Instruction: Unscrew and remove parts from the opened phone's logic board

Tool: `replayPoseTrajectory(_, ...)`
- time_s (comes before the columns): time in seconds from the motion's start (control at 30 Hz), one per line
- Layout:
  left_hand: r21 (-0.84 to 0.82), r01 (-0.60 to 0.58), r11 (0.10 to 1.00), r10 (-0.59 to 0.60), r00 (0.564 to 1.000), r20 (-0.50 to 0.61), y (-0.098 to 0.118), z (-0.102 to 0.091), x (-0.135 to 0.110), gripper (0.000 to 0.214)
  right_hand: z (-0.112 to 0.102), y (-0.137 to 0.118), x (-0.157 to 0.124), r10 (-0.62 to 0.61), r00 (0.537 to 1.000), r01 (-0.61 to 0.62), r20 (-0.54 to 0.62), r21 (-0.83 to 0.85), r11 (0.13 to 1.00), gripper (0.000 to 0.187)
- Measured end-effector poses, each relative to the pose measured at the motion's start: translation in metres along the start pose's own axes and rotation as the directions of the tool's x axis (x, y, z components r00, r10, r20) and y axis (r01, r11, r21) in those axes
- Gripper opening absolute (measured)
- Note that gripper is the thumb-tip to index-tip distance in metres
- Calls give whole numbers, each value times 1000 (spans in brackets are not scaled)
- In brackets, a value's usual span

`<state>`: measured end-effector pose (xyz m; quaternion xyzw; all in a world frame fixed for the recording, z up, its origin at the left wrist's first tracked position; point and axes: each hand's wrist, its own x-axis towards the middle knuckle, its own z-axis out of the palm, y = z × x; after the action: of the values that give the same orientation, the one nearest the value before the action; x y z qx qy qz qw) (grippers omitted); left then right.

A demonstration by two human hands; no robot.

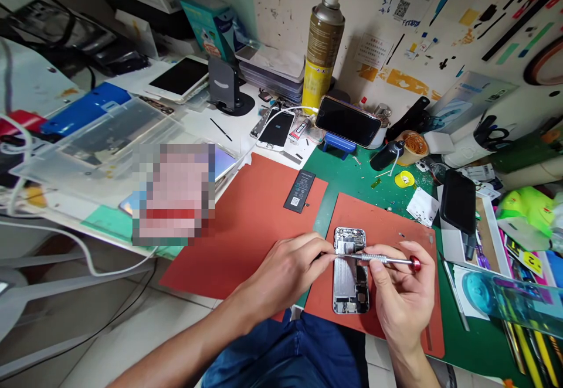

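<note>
An opened phone body (347, 282) lies on the orange-red mat with its inner parts exposed. My right hand (407, 294) grips a slim silver screwdriver (373, 258) with a red end cap, held nearly level above the phone. Its tip points left, toward my left fingers. My left hand (294, 262) is closed in a pinch at the phone's upper left edge, by the screwdriver tip; whatever is between those fingers is too small to tell. A black phone battery (299, 191) lies apart on the mat, beyond my left hand.
Behind the mats, a phone (348, 121) with a white cable leans on a blue stand, near a tall spray can (323, 51). At right are a white box (484, 241), a steel tool (455, 294) and several yellow-handled tools. A blurred-out object (173, 194) is at left.
</note>
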<state>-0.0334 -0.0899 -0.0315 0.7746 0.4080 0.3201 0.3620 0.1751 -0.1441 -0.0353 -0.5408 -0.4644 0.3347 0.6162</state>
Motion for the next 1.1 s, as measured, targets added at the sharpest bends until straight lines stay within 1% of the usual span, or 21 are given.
replayPoseTrajectory(0.1,0,-16,1000,16,1000,10,-1,-1,0,16,1,-1,0,5,1000,-5,-3,6,1000,42)
replayPoseTrajectory(0.23,-5,-8,1000,8,1000,19,0,-3,0,14,3,0,0,26,1000,-26,1,21,999,41)
replayPoseTrajectory(0.33,25,-1,1000,0,999,39,0,-4,0,7,1,-2,2,24,1000,-24,-3,8,1000,41)
replayPoseTrajectory(0.37,49,-9,999,7,999,37,0,-3,0,9,0,-5,3,20,1000,-20,-11,-8,1000,41)
replayPoseTrajectory(0.4,84,-27,996,25,999,29,0,-3,0,13,-1,-8,6,10,1000,-11,-29,-32,999,41)
replayPoseTrajectory(0.47,187,-103,977,105,994,0,0,0,0,20,-3,-15,12,-38,997,31,-73,-100,995,42)
replayPoseTrajectory(0.53,324,-206,923,217,976,1,1,3,0,23,-2,-21,19,-140,985,120,-100,-189,975,47)
replayPoseTrajectory(0.57,390,-250,886,265,964,17,2,4,0,25,-1,-21,23,-201,975,175,-91,-238,955,51)
replayPoseTrajectory(0.63,496,-295,817,309,949,56,2,7,1,31,1,-18,29,-311,950,283,-31,-332,900,57)
replayPoseTrajectory(0.73,579,-295,760,302,949,87,2,12,2,41,4,-8,36,-414,908,399,68,-446,801,60)
replayPoseTrajectory(0.83,610,-288,738,285,953,105,0,16,2,45,4,-1,38,-462,878,458,126,-498,736,61)
replayPoseTrajectory(0.97,623,-270,734,266,959,102,-1,18,2,46,5,-1,40,-476,860,494,181,-527,692,60)
replayPoseTrajectory(1.1,628,-267,731,264,959,101,-1,19,2,44,7,-4,43,-495,843,521,210,-543,658,60)
